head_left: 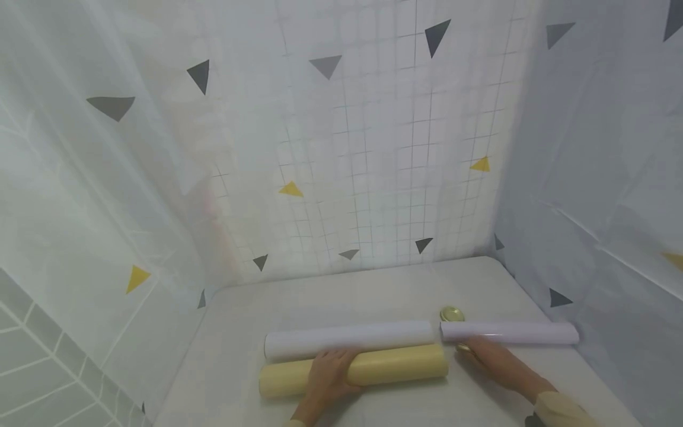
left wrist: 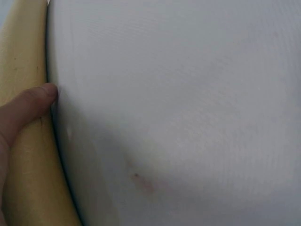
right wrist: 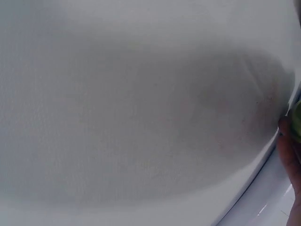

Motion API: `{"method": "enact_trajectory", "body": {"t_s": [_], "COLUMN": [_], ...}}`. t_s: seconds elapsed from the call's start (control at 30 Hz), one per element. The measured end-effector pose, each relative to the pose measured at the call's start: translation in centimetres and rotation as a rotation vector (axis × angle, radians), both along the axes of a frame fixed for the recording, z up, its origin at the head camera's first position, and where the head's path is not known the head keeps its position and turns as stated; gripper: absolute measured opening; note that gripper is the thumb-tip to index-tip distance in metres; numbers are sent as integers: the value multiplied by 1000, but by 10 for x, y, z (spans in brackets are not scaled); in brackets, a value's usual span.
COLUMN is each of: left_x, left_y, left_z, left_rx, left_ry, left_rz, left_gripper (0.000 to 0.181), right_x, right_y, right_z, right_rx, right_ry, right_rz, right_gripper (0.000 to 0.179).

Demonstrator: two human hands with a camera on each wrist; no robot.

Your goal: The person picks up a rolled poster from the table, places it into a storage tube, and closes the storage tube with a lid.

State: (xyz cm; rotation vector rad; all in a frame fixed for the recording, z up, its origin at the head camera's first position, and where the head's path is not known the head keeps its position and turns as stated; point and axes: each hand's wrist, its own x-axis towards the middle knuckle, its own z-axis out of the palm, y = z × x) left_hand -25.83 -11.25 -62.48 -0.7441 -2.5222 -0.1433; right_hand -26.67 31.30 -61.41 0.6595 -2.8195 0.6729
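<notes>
My left hand (head_left: 329, 375) lies over a yellow roll (head_left: 397, 366) of sheet material, fingers across its far side and thumb toward me. In the left wrist view the thumb (left wrist: 30, 106) curls over the edge of the yellow roll (left wrist: 23, 61). Blurred, my right hand (head_left: 493, 360) holds a small yellowish tape roll (head_left: 465, 349) just in front of a glossy pale-lilac roll (head_left: 512, 333). Only part of that hand (right wrist: 289, 153) and a greenish-yellow edge of the tape roll (right wrist: 296, 121) show in the right wrist view.
Behind the yellow roll, a white roll (head_left: 352, 338) lies almost parallel. A second yellowish tape roll (head_left: 452, 314) sits beyond the lilac roll's left end. The white table (head_left: 235, 332) meets patterned sheeting (head_left: 373, 201) at the back and sides.
</notes>
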Motion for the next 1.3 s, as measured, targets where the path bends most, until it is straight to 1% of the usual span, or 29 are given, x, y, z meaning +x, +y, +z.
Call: {"method": "enact_trajectory", "body": {"t_s": [0.2,0.3,0.33,0.43,0.5,0.53,0.63,0.7,0.8,0.87,0.93,1.03,1.1,1.13,1.3], "left_x": [0,1,1,1,1,1,1,2,2,2,2,1,0,-1,-1], "left_y": [0,1,1,1,2,2,2,1,1,0,0,-1,-1,-1,-1], "left_z": [2,2,2,2,2,2,2,3,3,3,3,1,0,-1,-2], "left_rx": [1,-1,-1,-4,-6,-7,-8,-9,-14,-15,-18,-24,-23,-23,-7], "left_ry": [30,35,36,42,41,42,49,60,73,76,73,79,89,98,120], "left_rz": [-5,-7,-8,-11,-10,-9,-7,-5,-5,-5,-4,-3,-8,-10,-16], "left_gripper": [82,82,81,81,80,80,80,81,82,82,82,82,83,84,86], "right_x": [-2,0,1,2,2,2,1,1,3,4,3,0,-1,-1,-2], "right_y": [-8,-12,-13,-15,-17,-17,-20,-22,-28,-33,-36,-39,-41,-42,-49], "right_z": [2,3,3,3,4,5,9,11,13,14,14,11,9,9,9], "right_rx": [-76,-105,-105,-85,-74,-64,-74,-95,-162,-187,-190,-161,-151,-155,-199], "right_ry": [-80,-76,-56,9,2,-9,-103,-162,-273,-326,-361,-351,-345,-342,-338], "right_rz": [-34,-35,-27,-1,4,2,-16,-27,-47,-65,-89,-101,-107,-102,-104], "right_gripper": [38,45,47,41,34,31,34,37,45,48,46,34,30,29,37]}}
